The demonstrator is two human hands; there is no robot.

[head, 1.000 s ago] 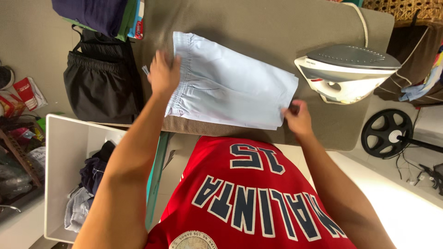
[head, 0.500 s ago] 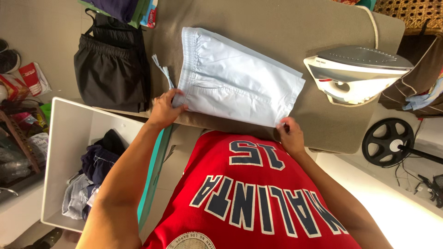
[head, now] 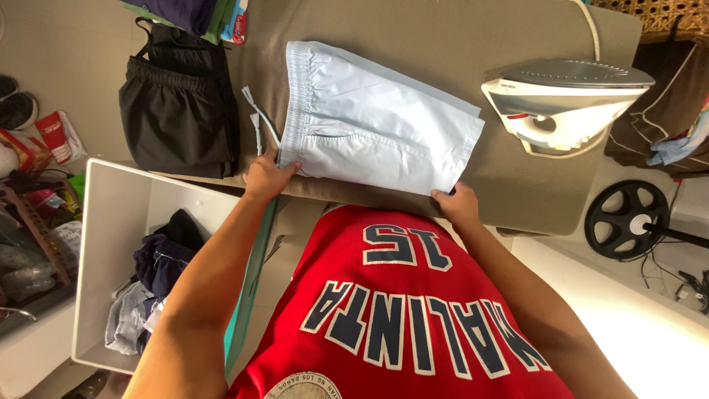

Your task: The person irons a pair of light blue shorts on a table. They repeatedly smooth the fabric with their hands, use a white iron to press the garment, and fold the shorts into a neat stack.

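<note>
A pair of pale blue shorts [head: 377,125] lies folded flat on the brown ironing board [head: 458,37], its elastic waistband to the left and a drawstring trailing off beside it. My left hand [head: 267,176] pinches the near waistband corner of the shorts. My right hand [head: 456,203] grips the near hem corner at the board's front edge. A white steam iron [head: 565,100] stands on its side on the right part of the board, apart from both hands.
Black shorts [head: 181,111] lie on the board's left end, with folded dark and coloured clothes [head: 196,13] behind them. A white bin [head: 111,244] holding dark garments stands at lower left. A black fan base [head: 628,218] sits on the floor at right.
My left hand has slid from the far waistband down to the near left corner. My right hand stays at the near hem corner. The shorts look smoother and flatter.
</note>
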